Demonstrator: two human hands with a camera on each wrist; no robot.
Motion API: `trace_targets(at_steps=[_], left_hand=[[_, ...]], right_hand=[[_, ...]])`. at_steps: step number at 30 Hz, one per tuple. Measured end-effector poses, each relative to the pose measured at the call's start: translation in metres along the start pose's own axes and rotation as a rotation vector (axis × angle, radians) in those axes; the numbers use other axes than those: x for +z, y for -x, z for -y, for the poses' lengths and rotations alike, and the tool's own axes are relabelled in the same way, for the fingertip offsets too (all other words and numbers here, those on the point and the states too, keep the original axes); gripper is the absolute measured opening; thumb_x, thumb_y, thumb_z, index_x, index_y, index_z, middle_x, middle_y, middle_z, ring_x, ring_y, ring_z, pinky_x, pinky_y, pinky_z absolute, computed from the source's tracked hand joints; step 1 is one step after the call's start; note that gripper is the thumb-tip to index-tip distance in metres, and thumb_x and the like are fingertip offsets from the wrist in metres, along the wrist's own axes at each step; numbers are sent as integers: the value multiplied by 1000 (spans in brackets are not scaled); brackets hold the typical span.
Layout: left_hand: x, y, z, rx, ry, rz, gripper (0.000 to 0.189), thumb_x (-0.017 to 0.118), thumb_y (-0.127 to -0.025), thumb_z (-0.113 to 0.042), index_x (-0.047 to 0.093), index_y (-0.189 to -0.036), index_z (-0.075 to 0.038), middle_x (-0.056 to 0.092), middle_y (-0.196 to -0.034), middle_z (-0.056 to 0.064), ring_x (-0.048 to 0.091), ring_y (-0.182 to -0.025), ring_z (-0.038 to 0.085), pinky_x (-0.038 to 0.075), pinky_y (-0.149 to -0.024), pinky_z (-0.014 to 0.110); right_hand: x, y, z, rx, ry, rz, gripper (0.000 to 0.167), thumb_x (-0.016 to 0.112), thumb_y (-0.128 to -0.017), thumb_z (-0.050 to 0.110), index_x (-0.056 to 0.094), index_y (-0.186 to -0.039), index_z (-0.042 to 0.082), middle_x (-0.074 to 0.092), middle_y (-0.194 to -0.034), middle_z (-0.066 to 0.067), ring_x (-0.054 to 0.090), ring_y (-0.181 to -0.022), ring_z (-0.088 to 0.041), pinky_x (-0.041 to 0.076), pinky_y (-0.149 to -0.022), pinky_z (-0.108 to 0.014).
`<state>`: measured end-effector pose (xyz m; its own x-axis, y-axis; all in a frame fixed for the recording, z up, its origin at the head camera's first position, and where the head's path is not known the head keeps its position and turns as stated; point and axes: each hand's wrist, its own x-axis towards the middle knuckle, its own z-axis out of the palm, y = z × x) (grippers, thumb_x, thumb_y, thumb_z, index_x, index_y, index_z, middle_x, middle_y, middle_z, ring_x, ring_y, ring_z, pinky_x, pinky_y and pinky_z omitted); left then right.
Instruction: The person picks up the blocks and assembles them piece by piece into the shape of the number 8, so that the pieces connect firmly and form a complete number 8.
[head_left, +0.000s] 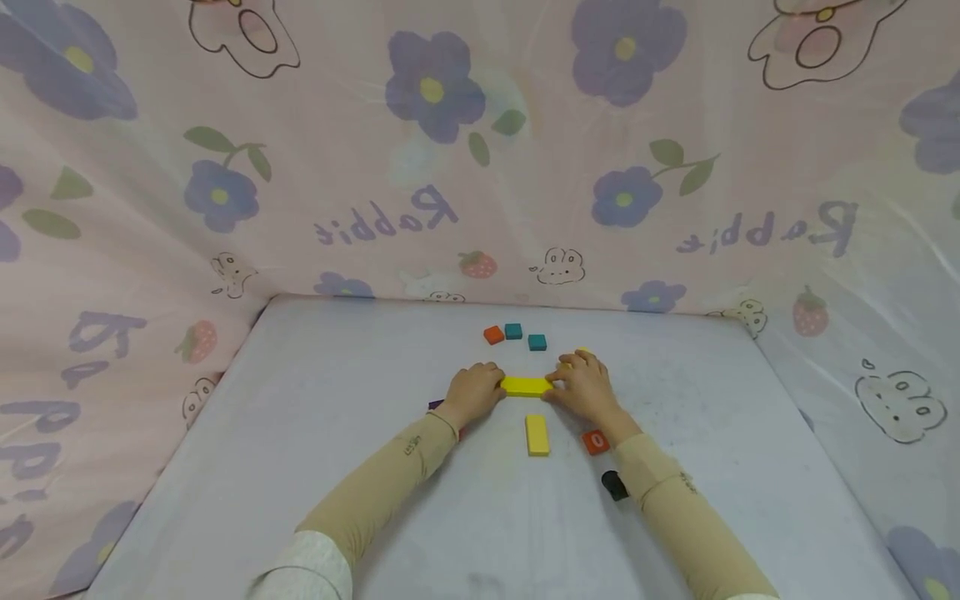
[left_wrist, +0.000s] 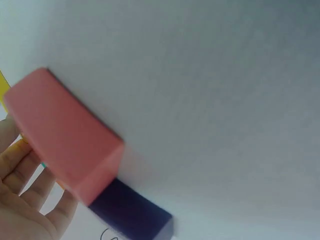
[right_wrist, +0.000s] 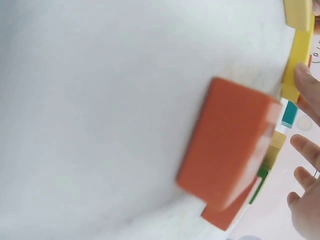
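A long yellow block (head_left: 527, 387) lies crosswise between the two hands. My left hand (head_left: 475, 392) pinches its left end, and my right hand (head_left: 585, 385) has thumb and finger at the right end. A second yellow block (head_left: 537, 436) lies lengthwise, nearer to me. By the left wrist are a red block (left_wrist: 65, 130) and a dark purple block (left_wrist: 132, 210), mostly hidden by that hand in the head view. Close to the right wrist sits an orange block marked 0 (head_left: 596, 442). Yellow shows behind the right fingers.
Farther back lie a small orange block (head_left: 493, 334) and two teal blocks (head_left: 513, 331). A black piece (head_left: 615, 486) sits beside the right sleeve. In the right wrist view, a green block (right_wrist: 260, 182) and another red block (right_wrist: 222, 215) appear. Patterned curtain surrounds the white table (head_left: 315, 367).
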<state>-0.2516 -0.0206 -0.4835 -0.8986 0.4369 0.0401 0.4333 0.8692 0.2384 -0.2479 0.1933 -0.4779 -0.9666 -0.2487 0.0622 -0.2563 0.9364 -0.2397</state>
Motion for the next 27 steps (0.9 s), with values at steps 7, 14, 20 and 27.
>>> trace_targets(at_steps=[7, 14, 20, 27], left_hand=[[-4, 0, -1, 7, -60, 46, 32, 59, -91, -32, 64, -117, -15, 64, -113, 1, 60, -96, 18, 52, -78, 33], [-10, -2, -3, -3, -74, 98, 34, 59, -91, -33, 63, -119, -15, 62, -115, 2, 59, -96, 18, 51, -79, 33], [-11, -3, -2, -1, -79, 108, 34, 59, -91, -33, 64, -119, -15, 62, -116, 1, 59, -97, 18, 52, -78, 32], [-10, -5, -1, 1, -87, 116, 34, 59, -91, -35, 64, -118, -16, 61, -116, 1, 59, -98, 17, 52, -78, 32]], right_hand=[[-4, -3, -2, -26, -29, 38, 35, 74, -77, 41, 72, -104, 19, 47, -137, -16, 27, -133, -43, 20, -105, -65], [-17, -9, -12, -44, -119, 46, 38, 68, -83, 30, 65, -116, 13, 47, -136, -21, 37, -126, -44, 29, -104, -61], [-27, -9, -28, 43, -172, -34, 44, 63, -88, 27, 57, -126, 5, 55, -117, -21, 47, -105, -39, 40, -90, -52], [-23, -5, -41, 111, -133, -61, 42, 65, -86, 27, 60, -121, 6, 57, -105, -21, 49, -94, -36, 41, -76, -43]])
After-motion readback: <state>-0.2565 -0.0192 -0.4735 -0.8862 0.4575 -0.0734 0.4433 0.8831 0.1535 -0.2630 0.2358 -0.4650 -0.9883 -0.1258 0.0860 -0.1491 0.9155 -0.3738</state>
